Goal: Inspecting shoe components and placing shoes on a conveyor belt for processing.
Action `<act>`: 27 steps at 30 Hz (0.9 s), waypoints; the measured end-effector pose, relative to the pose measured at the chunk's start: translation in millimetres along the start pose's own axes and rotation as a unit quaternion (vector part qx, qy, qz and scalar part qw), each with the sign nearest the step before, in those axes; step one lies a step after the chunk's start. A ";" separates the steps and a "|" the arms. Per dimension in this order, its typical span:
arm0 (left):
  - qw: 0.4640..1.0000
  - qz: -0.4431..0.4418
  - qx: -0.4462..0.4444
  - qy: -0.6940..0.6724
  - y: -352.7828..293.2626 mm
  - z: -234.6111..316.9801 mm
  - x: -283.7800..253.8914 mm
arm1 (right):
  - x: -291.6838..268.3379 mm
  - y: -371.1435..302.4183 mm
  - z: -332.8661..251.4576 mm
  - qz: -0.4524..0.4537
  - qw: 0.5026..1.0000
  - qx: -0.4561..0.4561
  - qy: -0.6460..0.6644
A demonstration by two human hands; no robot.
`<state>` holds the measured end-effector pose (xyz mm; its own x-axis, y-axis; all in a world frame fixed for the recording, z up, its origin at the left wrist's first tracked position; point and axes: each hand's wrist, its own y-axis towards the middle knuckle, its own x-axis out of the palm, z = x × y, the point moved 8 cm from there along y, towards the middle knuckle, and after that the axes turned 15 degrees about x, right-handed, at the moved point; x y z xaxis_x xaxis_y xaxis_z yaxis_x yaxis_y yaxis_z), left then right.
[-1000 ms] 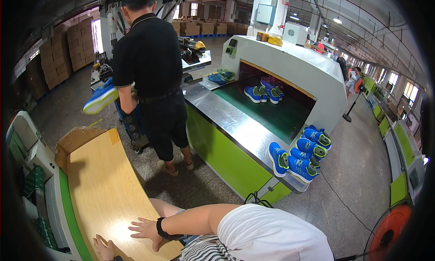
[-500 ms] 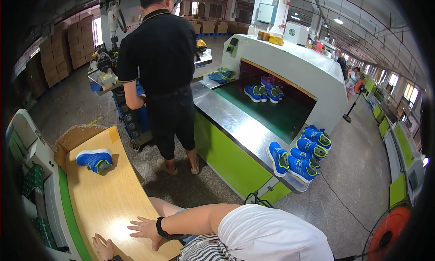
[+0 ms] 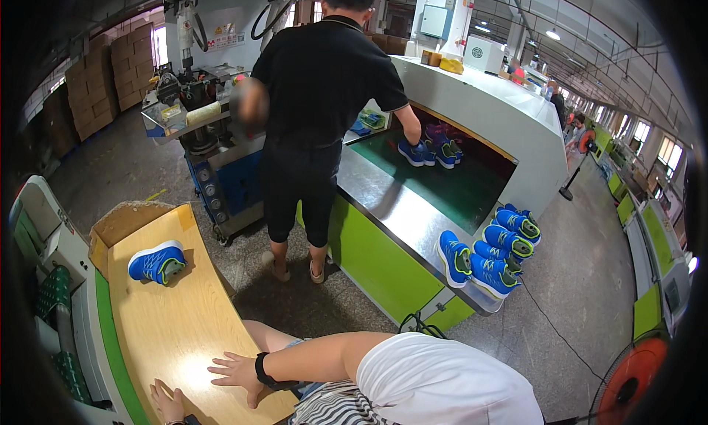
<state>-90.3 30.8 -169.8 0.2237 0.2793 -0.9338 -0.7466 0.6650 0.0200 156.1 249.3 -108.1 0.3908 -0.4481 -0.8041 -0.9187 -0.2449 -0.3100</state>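
Note:
My right hand (image 3: 240, 375) rests flat on the wooden board (image 3: 169, 322), fingers spread, a black band round its wrist. Nearer the lower edge, my left hand (image 3: 168, 404) also touches the board with its fingers apart and holds nothing. Toward the board's far end lies a blue shoe (image 3: 157, 263) with a white sole, tipped on its side. No other thing is close to either hand.
A person (image 3: 317, 93) in black reaches to blue shoes (image 3: 417, 154) in the machine's opening. Several blue shoes (image 3: 501, 240) stand at the metal table's (image 3: 383, 218) near corner. A roller machine (image 3: 63, 314) borders the board's left; an orange fan (image 3: 627, 384) is at lower right.
The person in black has shifted right and now stretches an arm to the shoes in the machine. The shoe on the board has slid slightly and turned. My hands have stayed put.

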 end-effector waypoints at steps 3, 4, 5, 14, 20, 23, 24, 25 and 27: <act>1.000 -0.003 -0.005 -0.003 0.1 3.2 -0.4 | -0.4 -1.3 0.3 0.000 1.000 0.003 -0.001; 1.000 -0.005 -0.007 -0.004 0.5 5.3 -0.1 | -0.2 -1.7 1.1 0.000 1.000 0.004 -0.001; 1.000 -0.004 -0.004 -0.006 0.7 4.9 -0.2 | -0.3 -1.7 1.0 0.000 1.000 0.003 -0.001; 1.000 -0.001 -0.003 -0.008 0.8 1.5 0.4 | -1.4 -1.4 -0.8 -0.009 1.000 -0.001 0.003; 1.000 -0.009 -0.006 0.007 -0.7 7.6 -4.0 | 2.8 2.1 1.9 -0.004 1.000 -0.002 0.000; 1.000 -0.008 -0.003 0.000 -1.2 9.6 -4.1 | 5.0 3.7 4.4 0.001 1.000 -0.003 0.003; 1.000 -0.008 -0.001 0.000 -1.0 8.5 -3.9 | 5.2 4.1 4.4 0.003 1.000 -0.004 0.004; 1.000 -0.007 0.000 0.000 -0.7 7.6 -3.9 | 4.6 3.4 3.9 0.000 1.000 -0.003 0.004; 1.000 -0.001 0.003 -0.004 -0.3 3.4 -3.6 | 2.4 2.4 1.3 -0.005 1.000 -0.004 0.005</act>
<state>-88.8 31.9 -165.2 0.2307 0.2830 -0.9310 -0.7419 0.6703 0.0199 154.8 248.7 -111.3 0.4005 -0.4541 -0.7959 -0.9142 -0.2568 -0.3135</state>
